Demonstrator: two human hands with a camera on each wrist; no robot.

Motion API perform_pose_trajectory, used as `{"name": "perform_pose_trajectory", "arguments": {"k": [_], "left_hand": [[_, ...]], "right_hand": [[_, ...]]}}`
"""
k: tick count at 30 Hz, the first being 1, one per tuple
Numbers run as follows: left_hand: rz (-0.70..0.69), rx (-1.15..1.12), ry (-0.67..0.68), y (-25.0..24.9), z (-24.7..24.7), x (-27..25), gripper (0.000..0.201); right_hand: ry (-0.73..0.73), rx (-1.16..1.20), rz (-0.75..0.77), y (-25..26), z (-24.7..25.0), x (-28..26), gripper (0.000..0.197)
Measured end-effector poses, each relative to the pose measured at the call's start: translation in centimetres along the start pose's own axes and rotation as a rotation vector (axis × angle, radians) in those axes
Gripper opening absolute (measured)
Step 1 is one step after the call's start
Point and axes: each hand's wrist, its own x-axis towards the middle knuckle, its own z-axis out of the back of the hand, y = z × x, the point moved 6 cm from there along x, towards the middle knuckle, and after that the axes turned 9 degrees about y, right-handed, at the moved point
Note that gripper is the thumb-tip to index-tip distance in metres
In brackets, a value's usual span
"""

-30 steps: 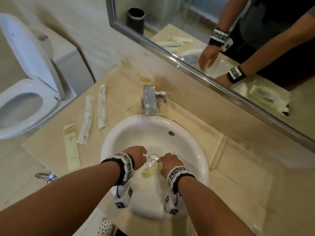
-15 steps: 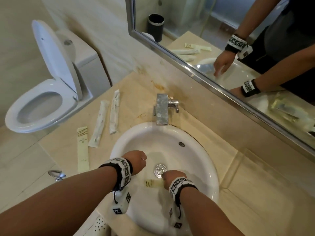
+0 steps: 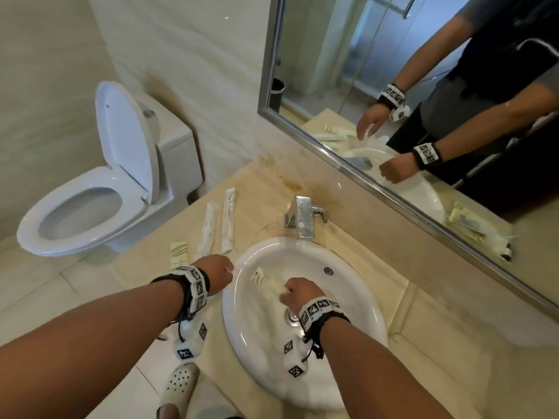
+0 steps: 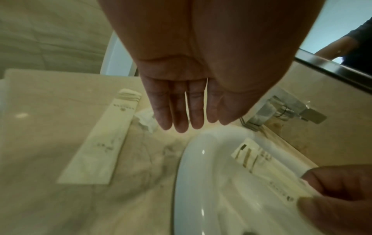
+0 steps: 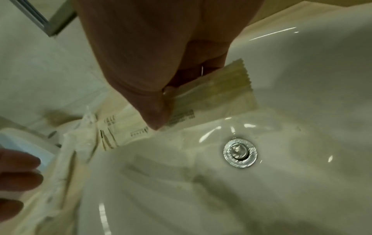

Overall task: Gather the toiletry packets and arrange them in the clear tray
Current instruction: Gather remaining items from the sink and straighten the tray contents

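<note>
The right hand (image 3: pixel 298 290) pinches a flat cream paper toiletry packet (image 3: pixel 266 281) above the round white ceramic basin (image 3: pixel 357 300). The left hand (image 4: pixel 189 101), fingers straight and empty, hovers over the basin's left rim, near three more pale packets (image 3: pixel 211 225) on the counter.

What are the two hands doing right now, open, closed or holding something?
Left hand: open, fingers straight, holding nothing, above the counter.
Right hand: pinching a cream packet over the sink.
</note>
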Motion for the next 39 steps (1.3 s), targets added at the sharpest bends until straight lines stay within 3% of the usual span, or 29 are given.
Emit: {"name": "perform_pose_trajectory", "arguments": {"k": [11, 16, 26, 31, 39], "left_hand": [[0.029, 0.038, -0.074, 9.3, 6.3, -2.6, 0.039], [0.052, 0.054, -0.081, 12.4, 7.0, -2.1, 0.04], [-0.002, 0.229, 0.144, 14.8, 3.2, -0.1, 0.044], [-0.061, 0.283, 0.227, 14.2, 1.5, 0.2, 0.046], [-0.119, 0.329, 0.325, 13.4, 1.2, 0.2, 0.036]], "right_hand": [[-0.098, 0.301, 0.035, 11.3, -2.4, -1.8, 0.029], [-0.076, 0.374, 0.062, 15.6, -4.3, -0.7, 0.019], [0.053, 0.334, -0.015, 20.6, -8.1, 1.7, 0.027], [0.072, 0.295, -0.061, 21.3, -9.5, 3.3, 0.009], [0.06, 0.289, -0.083, 21.9, -9.1, 5.0, 0.02]]}}
